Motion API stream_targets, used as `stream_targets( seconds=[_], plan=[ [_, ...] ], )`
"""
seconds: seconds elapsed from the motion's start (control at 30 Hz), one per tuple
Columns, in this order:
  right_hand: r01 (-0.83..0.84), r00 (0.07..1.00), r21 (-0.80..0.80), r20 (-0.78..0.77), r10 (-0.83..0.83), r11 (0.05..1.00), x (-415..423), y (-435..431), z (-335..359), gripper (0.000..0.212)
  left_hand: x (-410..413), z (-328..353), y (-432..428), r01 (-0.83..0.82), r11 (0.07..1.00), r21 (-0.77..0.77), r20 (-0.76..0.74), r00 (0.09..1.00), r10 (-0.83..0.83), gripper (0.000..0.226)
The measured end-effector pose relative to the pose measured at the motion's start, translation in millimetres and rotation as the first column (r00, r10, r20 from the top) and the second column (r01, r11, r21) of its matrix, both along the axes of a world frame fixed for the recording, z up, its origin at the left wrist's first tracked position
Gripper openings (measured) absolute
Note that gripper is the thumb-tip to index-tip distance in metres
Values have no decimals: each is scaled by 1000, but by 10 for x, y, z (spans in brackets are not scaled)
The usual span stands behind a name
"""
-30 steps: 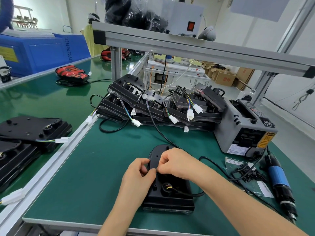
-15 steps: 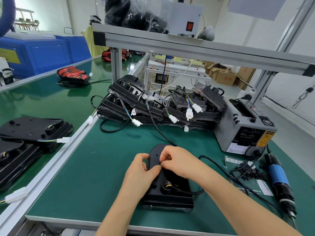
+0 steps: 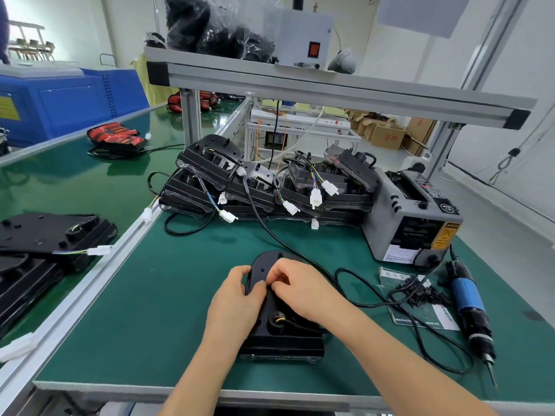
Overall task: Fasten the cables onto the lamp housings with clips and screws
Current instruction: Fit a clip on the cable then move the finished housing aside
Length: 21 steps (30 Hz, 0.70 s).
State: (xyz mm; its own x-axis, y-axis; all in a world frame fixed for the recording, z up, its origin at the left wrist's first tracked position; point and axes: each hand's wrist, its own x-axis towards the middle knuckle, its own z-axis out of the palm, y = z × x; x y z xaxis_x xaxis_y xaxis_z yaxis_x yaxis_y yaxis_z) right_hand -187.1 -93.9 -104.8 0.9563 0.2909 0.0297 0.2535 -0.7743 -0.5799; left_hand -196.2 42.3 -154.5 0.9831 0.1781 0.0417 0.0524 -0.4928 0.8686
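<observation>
A black lamp housing (image 3: 282, 340) lies back-up on the green mat near the front edge. Its black cable (image 3: 354, 298) leaves the housing's grommet and loops off to the right. My left hand (image 3: 232, 301) grips the housing's left side, thumb on its top face. My right hand (image 3: 303, 288) curls over the housing's upper middle, fingertips pinching something small against it; what they pinch is hidden. A pile of small black clips and screws (image 3: 420, 291) sits on a plastic bag to the right. A blue electric screwdriver (image 3: 470, 307) lies at the far right.
A stack of black housings with white connectors (image 3: 270, 187) fills the back of the mat. A grey tape dispenser (image 3: 411, 217) stands at the back right. More housings (image 3: 51, 235) lie on the conveyor at left. An aluminium shelf frame (image 3: 330, 88) spans overhead.
Both hands have shifted slightly up the housing towards its rounded far end. The right fingertips keep working at the same spot on its back.
</observation>
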Motion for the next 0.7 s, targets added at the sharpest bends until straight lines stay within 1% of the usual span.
stream_targets(
  seconds=[0.1,0.17,0.23,0.3,0.4,0.47,0.5,0.57,0.63,0.7],
  plan=[
    [-2,1000,47,-8,3,999,-30,-20,-4,17,3,18,20,16,1000,15,-45,999,-16,38],
    [7,1000,130,-12,-6,991,-64,-76,4,18,11,35,66,68,997,-23,-90,994,-70,50],
    [39,999,193,29,-45,980,-102,-182,8,20,9,61,111,112,990,-80,-124,985,-121,60],
    [106,990,234,61,-124,966,-148,-340,-3,22,-2,92,125,138,985,-106,-152,976,-153,61],
    [221,969,245,59,-242,944,-183,-626,-20,21,-33,125,95,151,983,-103,-171,971,-167,52],
    [273,957,160,59,-285,949,-131,-802,7,20,-60,132,70,181,979,-97,-147,970,-194,45],
    [291,953,84,58,-296,953,-74,-883,17,17,-65,132,65,195,976,-92,-134,969,-206,42],
    [330,944,-141,75,-322,934,90,-1006,40,16,-49,130,79,199,976,-85,-124,970,-208,37],
    [340,940,-382,107,-324,860,260,-1049,33,14,-31,126,109,187,978,-88,-145,969,-199,39],
    [322,940,-571,101,-325,755,402,-1003,11,25,-30,115,134,197,977,-81,-164,964,-208,42]
  ],
)
